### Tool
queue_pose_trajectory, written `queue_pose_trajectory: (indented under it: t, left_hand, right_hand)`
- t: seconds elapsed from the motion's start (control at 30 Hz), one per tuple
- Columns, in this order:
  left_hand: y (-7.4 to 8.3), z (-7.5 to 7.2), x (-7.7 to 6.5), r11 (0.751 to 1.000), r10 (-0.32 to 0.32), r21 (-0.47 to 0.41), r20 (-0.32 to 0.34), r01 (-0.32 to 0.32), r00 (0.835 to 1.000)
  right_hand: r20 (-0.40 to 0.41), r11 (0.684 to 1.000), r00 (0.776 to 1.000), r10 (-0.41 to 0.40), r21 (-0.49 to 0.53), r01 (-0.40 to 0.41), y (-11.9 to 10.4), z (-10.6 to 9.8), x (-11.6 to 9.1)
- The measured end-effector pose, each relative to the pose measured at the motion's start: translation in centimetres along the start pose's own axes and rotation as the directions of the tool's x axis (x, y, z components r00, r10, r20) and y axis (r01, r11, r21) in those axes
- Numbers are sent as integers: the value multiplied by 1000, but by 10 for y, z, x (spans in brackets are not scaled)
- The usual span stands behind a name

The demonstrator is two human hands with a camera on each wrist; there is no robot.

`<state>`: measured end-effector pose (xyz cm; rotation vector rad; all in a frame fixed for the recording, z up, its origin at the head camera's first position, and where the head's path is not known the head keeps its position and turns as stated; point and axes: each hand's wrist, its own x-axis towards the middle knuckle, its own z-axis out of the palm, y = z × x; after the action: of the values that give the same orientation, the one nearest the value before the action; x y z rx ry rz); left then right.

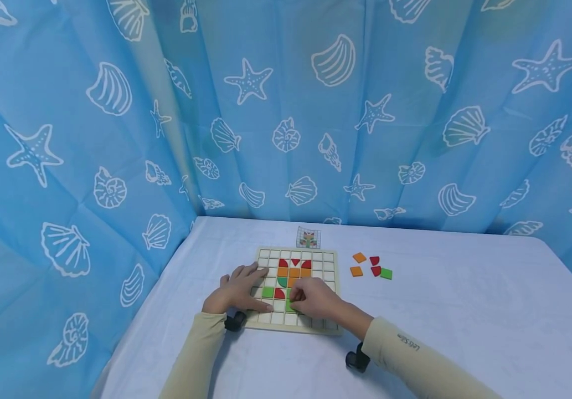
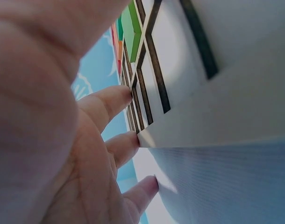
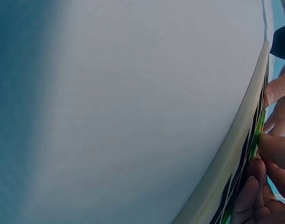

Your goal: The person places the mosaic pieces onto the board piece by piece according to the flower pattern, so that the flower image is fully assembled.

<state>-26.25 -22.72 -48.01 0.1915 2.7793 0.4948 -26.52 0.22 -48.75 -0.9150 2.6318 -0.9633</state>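
Observation:
A square wooden grid board (image 1: 324, 331) lies on the table with red, orange and green tiles set in its middle squares. My left hand (image 1: 236, 291) rests spread on its left side, thumb and fingertips touching the board. Over the lower middle, my right hand (image 1: 315, 299) has curled fingers and pinches a green square tile (image 1: 290, 307) at the board's surface. In the right wrist view the thumb touches that green tile (image 3: 258, 134). A green square (image 1: 268, 292) and a red quarter-circle (image 1: 279, 293) sit between the hands. My right fingers partly hide nearby squares.
Right of the board lie loose tiles: orange squares (image 1: 356, 271), red quarter-circles (image 1: 376, 271) and a green square (image 1: 386, 274). A small pattern card (image 1: 308, 238) lies behind the board. A white cloth covers the table (image 1: 440, 299); a blue shell-print curtain (image 1: 286, 100) hangs behind.

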Motion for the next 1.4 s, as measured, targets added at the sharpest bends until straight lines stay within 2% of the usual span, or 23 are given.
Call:
queue_pose_trajectory:
  t: [0.33,0.47,0.63,0.93,1.4]
  left_hand:
    - [0,1,-1,1000,-6,1,5,6,1000]
    - [0,-1,-1,1000,3,0,5,-3,1000]
    - [0,-2,-1,1000,8,-2,3,-8,1000]
    - [-1,0,-2,1000,9,-10,8,-9,1000]
    - [-1,1,0,1000,3,-23,-4,-3,1000]
  right_hand:
    - [38,999,999,17,32,-19,-1,-5,2]
    - [58,994,997,44,102,-50,-2,-12,3]
    - [35,984,997,64,162,-69,0,-22,5]
    - [-13,981,993,116,156,-112,11,-28,3]
    - [-59,955,968,243,188,-228,39,-47,-5]
